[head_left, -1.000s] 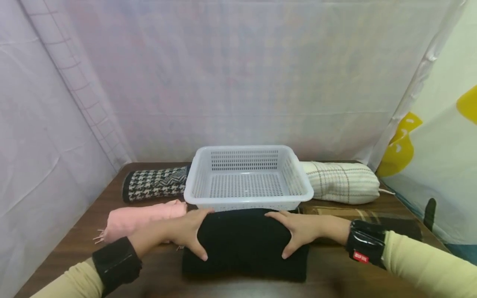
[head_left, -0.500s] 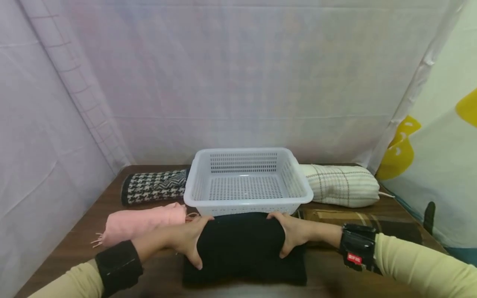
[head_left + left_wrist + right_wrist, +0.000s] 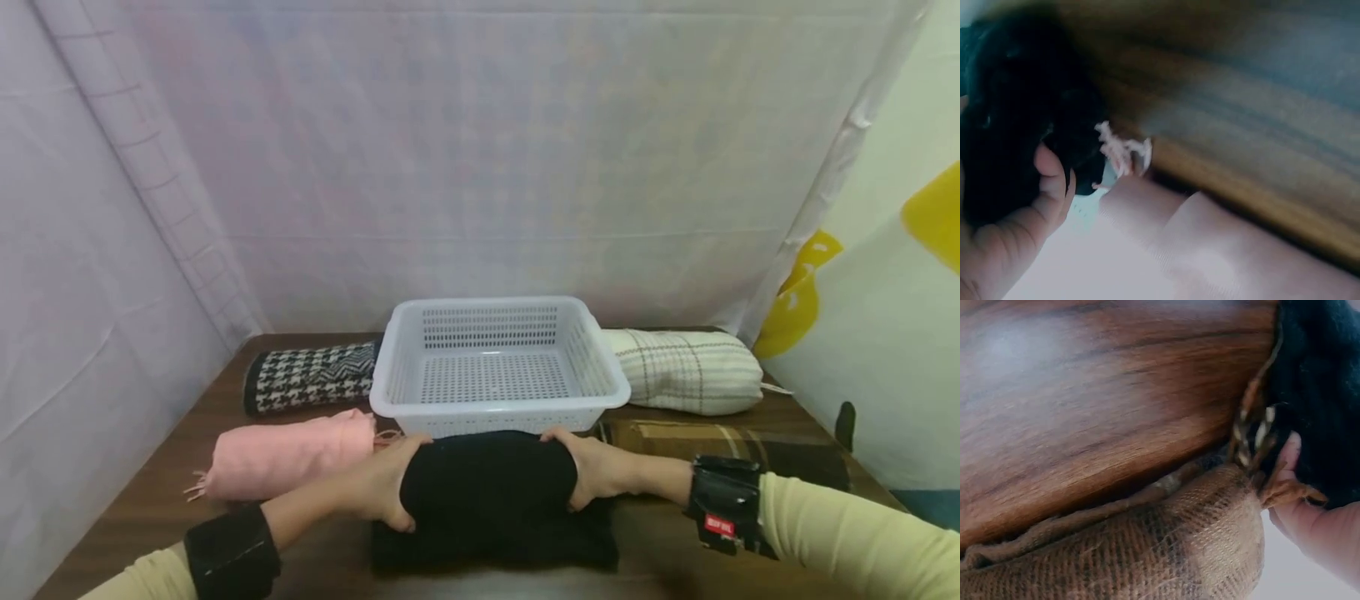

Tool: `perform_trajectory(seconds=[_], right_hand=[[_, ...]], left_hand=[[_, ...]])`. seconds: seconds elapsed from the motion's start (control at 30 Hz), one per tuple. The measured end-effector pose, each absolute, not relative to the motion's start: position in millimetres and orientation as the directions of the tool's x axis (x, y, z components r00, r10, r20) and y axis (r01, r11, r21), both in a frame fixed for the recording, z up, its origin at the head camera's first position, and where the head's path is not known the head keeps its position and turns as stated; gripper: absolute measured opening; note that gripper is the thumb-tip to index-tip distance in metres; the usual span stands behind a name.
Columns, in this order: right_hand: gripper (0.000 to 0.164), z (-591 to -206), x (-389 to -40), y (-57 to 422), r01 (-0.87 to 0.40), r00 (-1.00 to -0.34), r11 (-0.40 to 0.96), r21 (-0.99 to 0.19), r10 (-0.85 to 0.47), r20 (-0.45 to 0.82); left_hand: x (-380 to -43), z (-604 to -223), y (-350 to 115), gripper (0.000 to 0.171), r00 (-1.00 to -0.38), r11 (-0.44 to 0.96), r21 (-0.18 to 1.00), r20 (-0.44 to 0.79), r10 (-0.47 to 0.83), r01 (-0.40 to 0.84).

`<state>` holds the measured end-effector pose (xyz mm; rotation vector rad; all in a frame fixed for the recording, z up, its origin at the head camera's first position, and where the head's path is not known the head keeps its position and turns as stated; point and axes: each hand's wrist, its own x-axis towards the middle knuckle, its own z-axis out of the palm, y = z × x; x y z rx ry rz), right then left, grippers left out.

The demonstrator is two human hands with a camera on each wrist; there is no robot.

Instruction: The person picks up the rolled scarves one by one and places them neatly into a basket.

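A black cloth [image 3: 491, 500] lies folded or rolled on the table, just in front of the white basket [image 3: 498, 407]. My left hand [image 3: 381, 483] grips its left end and my right hand [image 3: 600, 467] its right end, thumbs on the near side. Most other fingers are hidden behind the cloth. In the left wrist view, the left thumb [image 3: 1050, 172] presses into the dark fabric beside the pink fringe. The right wrist view has the right hand [image 3: 1319, 528] against the cloth, next to brown tassels.
A pink rolled scarf [image 3: 288, 457] and a houndstooth roll [image 3: 311, 377] lie left of the basket. On the right are a cream checked roll [image 3: 686, 372] and a brown plaid scarf [image 3: 795, 458]. A white curtain [image 3: 480, 167] hangs behind the table.
Both hands have closed in on the ends of the black cloth, the right one shifting slightly left. Its upper part now bunches between them. The basket and other rolls stay put.
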<state>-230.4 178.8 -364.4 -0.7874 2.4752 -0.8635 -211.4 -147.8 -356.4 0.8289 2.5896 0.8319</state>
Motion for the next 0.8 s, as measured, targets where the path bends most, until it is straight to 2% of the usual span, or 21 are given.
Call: perform_trajectory(seconds=[0.27,0.53,0.63,0.8], right_hand=[[0.082,-351,-226,186,-0.496,-0.758,0.641,-0.586,-0.649,-0.069],[0.08,-308,-214,189,-0.526,-0.77,0.651,-0.547,-0.638,-0.018],[0.082,-289,-214,192,-0.488,-0.789,0.663,-0.568,-0.613,-0.037],[0.084,-255,-223,198,-0.41,-0.841,0.665,-0.624,-0.54,-0.023]], left_hand=[[-209,-336,-147,0.099,-0.794,0.651,0.648,-0.115,0.596,0.395],[-206,-298,-157,0.095,-0.755,0.614,0.631,-0.067,0.652,0.474],[-206,-280,-160,0.097,-0.775,0.639,0.626,-0.086,0.626,0.447],[-213,-251,-162,0.105,-0.852,0.654,0.67,-0.062,0.52,0.35]])
